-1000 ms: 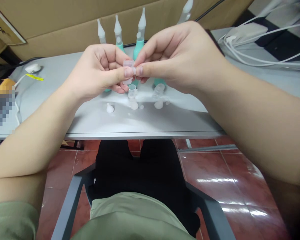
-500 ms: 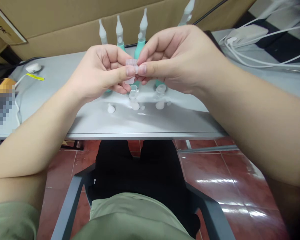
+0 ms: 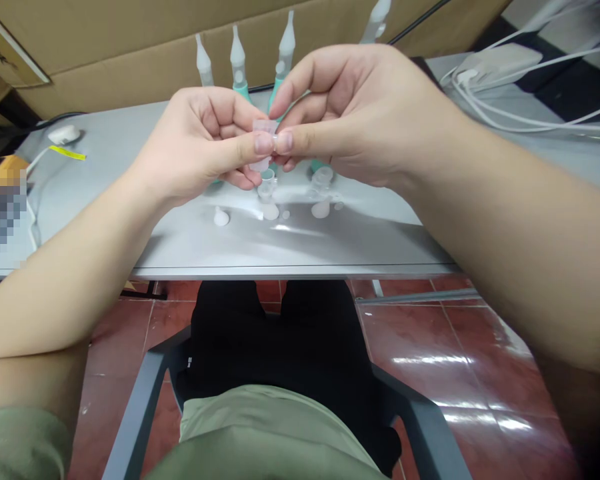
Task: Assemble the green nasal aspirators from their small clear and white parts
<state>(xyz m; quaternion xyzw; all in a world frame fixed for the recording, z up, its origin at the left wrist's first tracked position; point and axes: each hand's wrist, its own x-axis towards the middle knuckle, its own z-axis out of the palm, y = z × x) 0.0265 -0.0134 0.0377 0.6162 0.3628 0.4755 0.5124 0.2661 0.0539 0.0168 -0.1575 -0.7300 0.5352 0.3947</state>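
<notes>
My left hand (image 3: pixel 207 143) pinches a small clear plastic tube-like part (image 3: pixel 263 165) between thumb and fingers, above the table. My right hand (image 3: pixel 340 120) meets it from the right, its thumb tip and fingers closed at the part's side end; a tiny piece there is too small to make out. Below the hands stand another clear plastic part (image 3: pixel 267 187) and a further clear part (image 3: pixel 322 180). Near them lie small white pieces: a cone-shaped tip (image 3: pixel 221 217), a rounded one (image 3: pixel 270 211) and another rounded one (image 3: pixel 321 209).
Behind the hands stand several green-bulbed nasal aspirators with white pointed tips (image 3: pixel 287 37), partly hidden. A cardboard wall (image 3: pixel 130 47) backs the grey table (image 3: pixel 190 247). White cables with an adapter (image 3: pixel 500 67) lie at right; a white plug (image 3: pixel 65 135) lies at left.
My right forefinger has lifted a little off the clear part, while the thumb stays at its end. The view has shifted slightly; the pieces on the table stay put.
</notes>
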